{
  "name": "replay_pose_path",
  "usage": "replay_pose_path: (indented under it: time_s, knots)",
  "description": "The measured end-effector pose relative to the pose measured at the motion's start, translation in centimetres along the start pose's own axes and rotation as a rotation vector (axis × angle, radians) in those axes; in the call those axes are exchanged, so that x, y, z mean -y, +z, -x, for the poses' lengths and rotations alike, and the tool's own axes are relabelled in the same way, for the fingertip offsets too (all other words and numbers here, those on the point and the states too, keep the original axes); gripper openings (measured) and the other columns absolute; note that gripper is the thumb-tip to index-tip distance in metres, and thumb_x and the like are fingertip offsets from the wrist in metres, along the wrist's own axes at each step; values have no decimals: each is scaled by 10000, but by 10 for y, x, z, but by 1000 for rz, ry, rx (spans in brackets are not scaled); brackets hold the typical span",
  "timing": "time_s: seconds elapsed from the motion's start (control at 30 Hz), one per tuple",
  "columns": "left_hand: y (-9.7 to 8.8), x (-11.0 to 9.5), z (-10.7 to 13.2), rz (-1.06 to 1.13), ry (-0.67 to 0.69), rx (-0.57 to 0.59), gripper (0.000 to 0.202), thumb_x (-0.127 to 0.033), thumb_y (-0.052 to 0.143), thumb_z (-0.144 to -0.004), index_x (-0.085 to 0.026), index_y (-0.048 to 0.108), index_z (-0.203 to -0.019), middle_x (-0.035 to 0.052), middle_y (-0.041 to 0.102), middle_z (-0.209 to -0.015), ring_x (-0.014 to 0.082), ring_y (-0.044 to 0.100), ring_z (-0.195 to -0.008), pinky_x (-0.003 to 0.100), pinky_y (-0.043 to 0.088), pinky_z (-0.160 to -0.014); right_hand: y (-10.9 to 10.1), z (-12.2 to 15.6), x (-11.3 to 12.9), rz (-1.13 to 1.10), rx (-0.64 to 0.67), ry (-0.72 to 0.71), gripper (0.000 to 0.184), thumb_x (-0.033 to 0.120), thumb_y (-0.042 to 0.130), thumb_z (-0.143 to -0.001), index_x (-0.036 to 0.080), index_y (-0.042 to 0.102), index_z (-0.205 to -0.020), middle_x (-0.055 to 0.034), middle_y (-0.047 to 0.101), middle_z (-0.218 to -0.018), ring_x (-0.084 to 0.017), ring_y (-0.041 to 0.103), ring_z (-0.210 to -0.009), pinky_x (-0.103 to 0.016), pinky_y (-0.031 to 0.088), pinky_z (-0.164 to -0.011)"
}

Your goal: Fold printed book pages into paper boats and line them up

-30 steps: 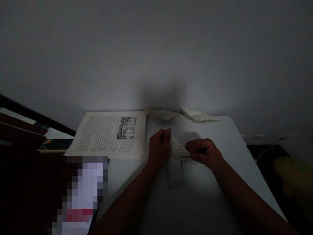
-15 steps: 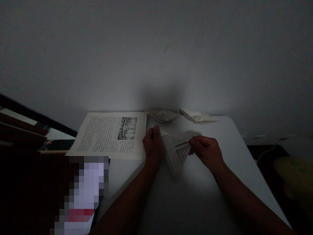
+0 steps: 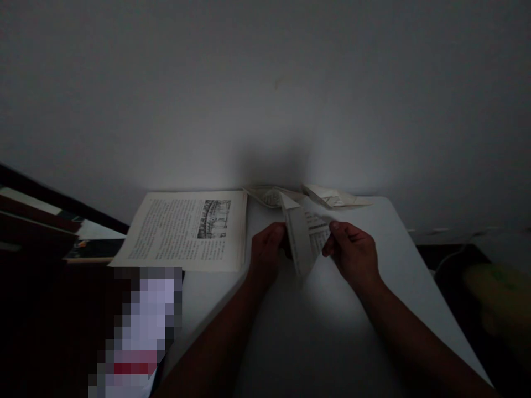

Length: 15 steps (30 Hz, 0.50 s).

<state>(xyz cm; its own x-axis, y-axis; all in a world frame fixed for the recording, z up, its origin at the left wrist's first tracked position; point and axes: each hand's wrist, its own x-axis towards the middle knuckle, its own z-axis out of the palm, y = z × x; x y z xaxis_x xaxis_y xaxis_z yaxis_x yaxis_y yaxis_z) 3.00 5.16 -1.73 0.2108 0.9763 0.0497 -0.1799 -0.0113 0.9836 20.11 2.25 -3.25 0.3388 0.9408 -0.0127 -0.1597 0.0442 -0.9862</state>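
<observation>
A folded printed paper (image 3: pixel 301 243), triangular with a point at the bottom, is held upright above the table between both hands. My left hand (image 3: pixel 265 251) is closed at its left edge, with the fingertips partly hidden behind the paper. My right hand (image 3: pixel 354 251) pinches the right corner between thumb and fingers. Behind the held paper lie two folded paper boats, the left boat (image 3: pixel 265 196) partly covered by it and the right boat (image 3: pixel 336 197) in full view.
A stack of printed pages (image 3: pixel 170 226) with a picture on top lies at the white table's (image 3: pixel 415 276) left. A pixelated bright object (image 3: pixel 145 326) is at the lower left. The wall (image 3: pixel 265 99) rises behind the table. A yellowish, blurred thing (image 3: pixel 498 298) is off the right edge.
The folded paper has been raised and turned, its top now overlapping the left boat. My left hand has shifted right, its thumb lower; my right hand has moved slightly right.
</observation>
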Motion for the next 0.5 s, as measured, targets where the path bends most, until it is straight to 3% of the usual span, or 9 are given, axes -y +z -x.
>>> replay_pose_path:
  time_s: [0.23, 0.5]
  knots:
    - [-2, 4, 0, 120, -29, 88, 260, -331, 555, -822, -114, 667, -911, -4, 568, -566, 121, 540, -494, 249, 440, -509, 1, -2, 1, -53, -7, 12, 333, 379, 649, -824, 174, 572, -572, 24, 559, -445, -93, 491, -417, -233, 392, -468]
    - [-1, 4, 1, 94, -33, 98, 297, -347, 578, -801, -110, 678, -948, 7, 587, -584, 126, 550, -511, 256, 455, -524, 2, -2, 0, -138, 1, 4, 311, 359, 659, -817, 177, 565, -583, 37, 533, -473, -95, 493, -421, -243, 409, -458]
